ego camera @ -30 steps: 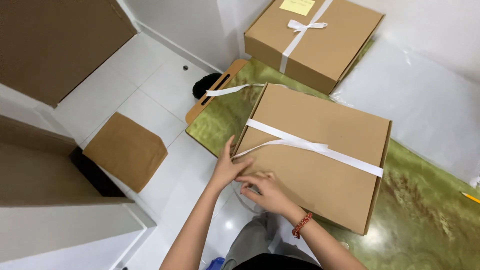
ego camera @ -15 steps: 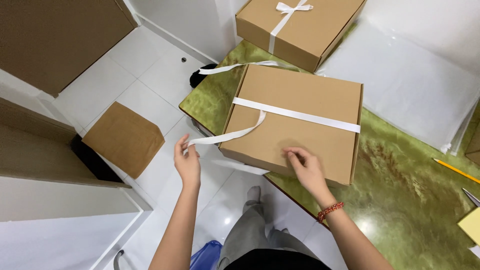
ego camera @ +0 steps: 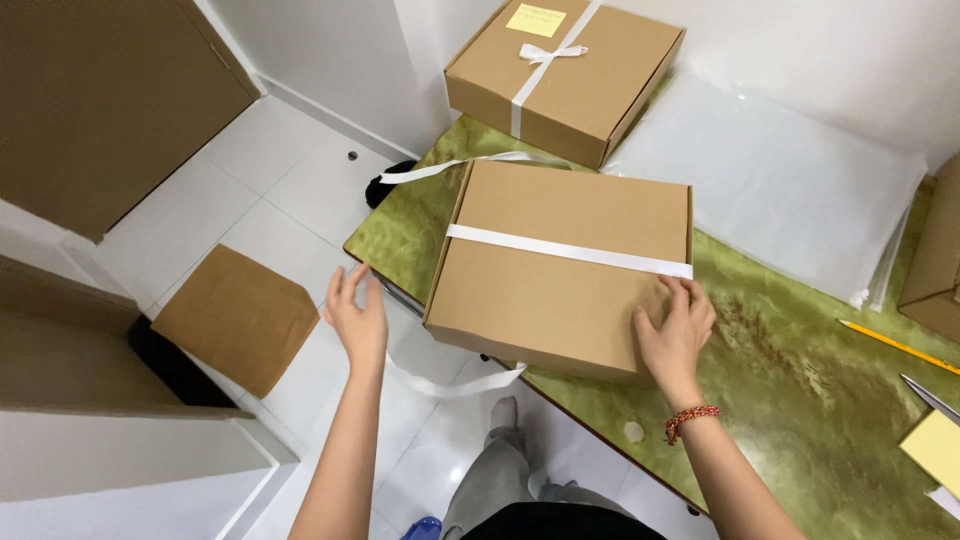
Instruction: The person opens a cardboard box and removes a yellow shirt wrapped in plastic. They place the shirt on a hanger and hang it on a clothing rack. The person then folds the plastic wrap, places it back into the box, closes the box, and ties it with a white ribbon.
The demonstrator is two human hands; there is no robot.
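Note:
A flat brown cardboard box [ego camera: 560, 300] lies at the near corner of a green marbled table [ego camera: 800, 410]. A white ribbon [ego camera: 570, 250] runs across its lid. One loose end [ego camera: 455, 385] hangs below the table edge, and another [ego camera: 450, 165] trails off behind the box. My right hand [ego camera: 675, 335] grips the box's near right corner, with the fingers over the lid at the ribbon's end. My left hand [ego camera: 355, 315] is open in the air, just left of the box and above the floor, and touches nothing.
A second brown box [ego camera: 600, 95], tied with a white bow and carrying a yellow note, sits behind. Clear plastic sheets [ego camera: 770, 180] lie to the right, beside a pencil [ego camera: 890, 345], a yellow pad [ego camera: 935, 450] and another box's edge [ego camera: 935, 270]. Cardboard [ego camera: 235, 315] lies on the tiled floor.
My left hand has let go of the ribbon end, which now hangs under the table edge. My right hand has moved from the ribbon on the lid to the box's near right corner.

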